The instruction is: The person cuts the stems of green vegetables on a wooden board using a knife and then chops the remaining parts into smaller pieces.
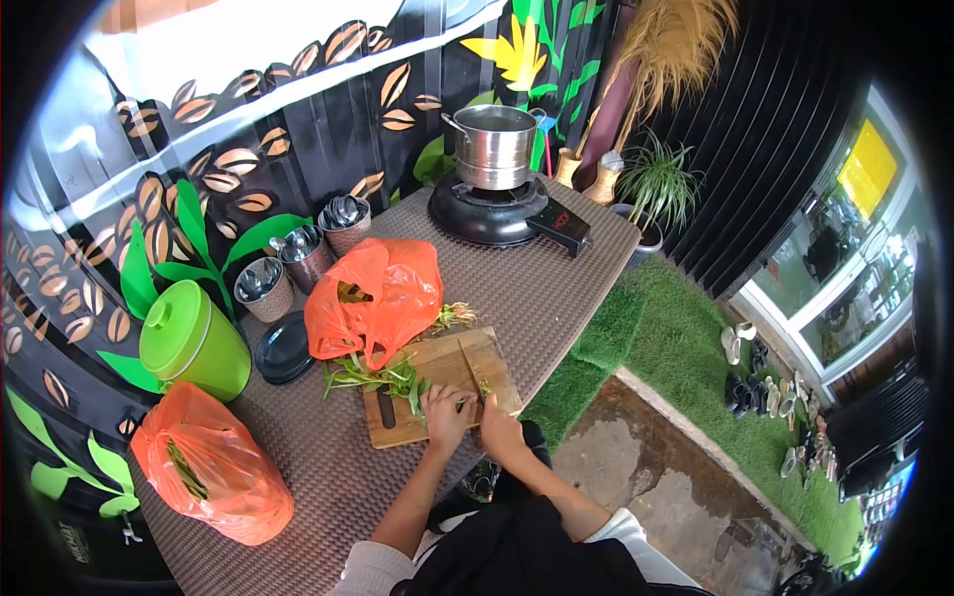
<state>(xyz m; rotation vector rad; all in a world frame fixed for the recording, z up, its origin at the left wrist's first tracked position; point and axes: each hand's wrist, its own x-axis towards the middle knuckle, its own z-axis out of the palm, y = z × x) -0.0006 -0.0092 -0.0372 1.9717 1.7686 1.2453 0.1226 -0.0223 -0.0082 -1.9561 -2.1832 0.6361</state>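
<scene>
My left hand [447, 415] presses on the leafy green stalks [399, 381] lying across a wooden cutting board [404, 430], its fingers curled over them. Beside it, my right hand [500, 433] is closed round the handle of a knife [469, 362], whose blade points away from me over the board. Small cut bits of green lie near the blade. Just beyond the board sits an orange plastic bag [397, 288], open at the top, with something dark inside. Pale root ends [455, 316] lie next to this bag.
A second orange bag [224, 477] and a green lidded bucket [194, 343] stand at left. Black plates [284, 348] and cutlery cups [306, 258] line the wall side. A steel pot [494, 149] sits on a portable stove [487, 214] at the far end. The table edge [586, 343] runs along the right.
</scene>
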